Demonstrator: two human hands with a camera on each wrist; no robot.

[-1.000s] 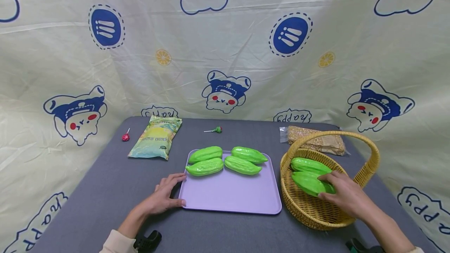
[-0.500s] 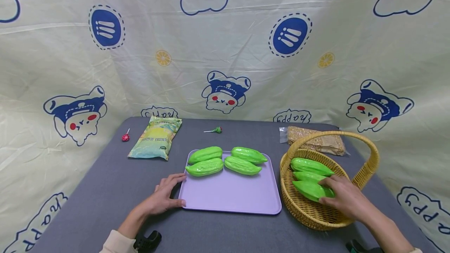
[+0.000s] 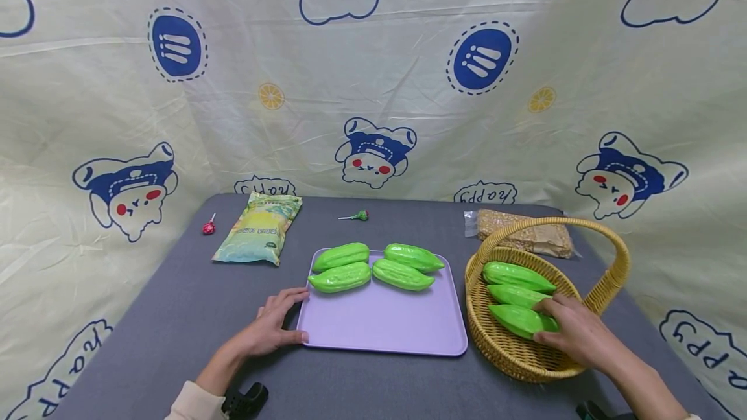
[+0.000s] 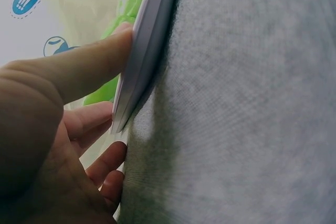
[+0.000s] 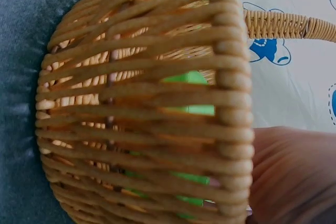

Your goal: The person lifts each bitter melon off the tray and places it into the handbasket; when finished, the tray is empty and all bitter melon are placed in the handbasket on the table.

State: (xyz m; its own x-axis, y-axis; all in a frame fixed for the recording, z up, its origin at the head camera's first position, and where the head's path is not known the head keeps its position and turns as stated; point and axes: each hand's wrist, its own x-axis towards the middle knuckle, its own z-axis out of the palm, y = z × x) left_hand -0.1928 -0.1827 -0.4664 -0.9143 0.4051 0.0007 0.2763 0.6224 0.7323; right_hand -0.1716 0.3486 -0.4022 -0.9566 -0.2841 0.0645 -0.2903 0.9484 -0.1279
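Our right hand (image 3: 573,330) pinches the melon (image 3: 516,319) at its left; our loose left hand (image 3: 273,324) touches the tray (image 3: 385,324). Let's move gently.

Head view facing forward-down, left wrist close, sharing tray (image 3: 385,323), right wrist close, sharing basket (image 3: 493,345)

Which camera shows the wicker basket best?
The head view: wicker basket, handle and inside all show. The right wrist view gets its woven side and part of the handle; the left wrist view, nothing.
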